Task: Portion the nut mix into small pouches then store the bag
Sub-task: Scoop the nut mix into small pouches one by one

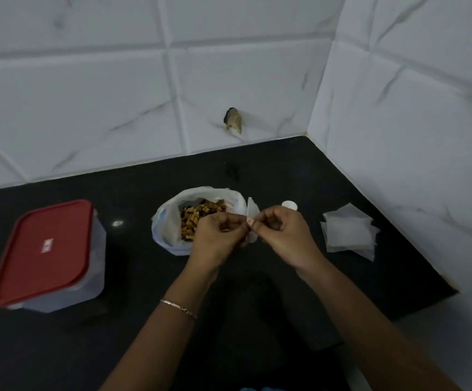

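Observation:
An open white plastic bag (pixel 167 221) of brown and dark nut mix (pixel 198 215) stands on the black counter (pixel 144 277). Just to its right, above the counter, I pinch a small translucent white pouch (pixel 252 211) between both hands. My left hand (pixel 219 235) grips its left side and partly covers the bag's near edge. On the pouch's right side is my right hand (pixel 282 235), fingertips touching the left ones. A loose stack of empty white pouches (pixel 349 232) lies at the right near the wall.
A clear plastic container with a red lid (pixel 45 249) stands at the left. A small white round cap (pixel 289 205) sits behind my right hand. White tiled walls close the back and right; the counter ends at the right front corner (pixel 452 292).

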Action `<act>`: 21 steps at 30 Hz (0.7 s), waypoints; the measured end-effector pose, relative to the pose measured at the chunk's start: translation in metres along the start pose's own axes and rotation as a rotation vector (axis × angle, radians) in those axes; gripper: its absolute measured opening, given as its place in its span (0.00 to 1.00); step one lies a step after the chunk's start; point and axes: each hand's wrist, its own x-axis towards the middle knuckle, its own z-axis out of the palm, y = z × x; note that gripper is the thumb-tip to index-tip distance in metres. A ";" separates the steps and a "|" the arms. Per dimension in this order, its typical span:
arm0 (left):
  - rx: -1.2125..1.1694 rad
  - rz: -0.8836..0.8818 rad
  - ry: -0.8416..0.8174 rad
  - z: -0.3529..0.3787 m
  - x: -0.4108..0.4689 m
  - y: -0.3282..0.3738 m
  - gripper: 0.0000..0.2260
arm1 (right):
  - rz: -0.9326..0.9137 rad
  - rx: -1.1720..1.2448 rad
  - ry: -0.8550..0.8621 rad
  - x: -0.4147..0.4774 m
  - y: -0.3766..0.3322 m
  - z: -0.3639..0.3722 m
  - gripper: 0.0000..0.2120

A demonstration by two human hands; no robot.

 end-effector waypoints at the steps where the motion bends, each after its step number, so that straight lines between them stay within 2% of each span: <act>1: 0.044 0.031 0.011 -0.003 -0.003 0.000 0.03 | 0.017 0.008 -0.010 0.000 -0.002 0.004 0.05; 5: 0.121 0.065 0.050 -0.013 -0.013 0.002 0.09 | 0.069 -0.002 -0.018 0.004 -0.008 0.018 0.02; 12: 0.056 -0.019 0.169 -0.034 -0.030 -0.001 0.04 | 0.106 0.048 -0.140 0.002 -0.021 0.037 0.03; 16: 0.000 -0.015 0.237 -0.044 -0.039 -0.006 0.03 | 0.106 0.107 -0.230 -0.004 -0.028 0.047 0.03; 21: 0.042 -0.001 0.266 -0.053 -0.050 -0.011 0.01 | 0.185 0.204 -0.280 -0.011 -0.032 0.055 0.06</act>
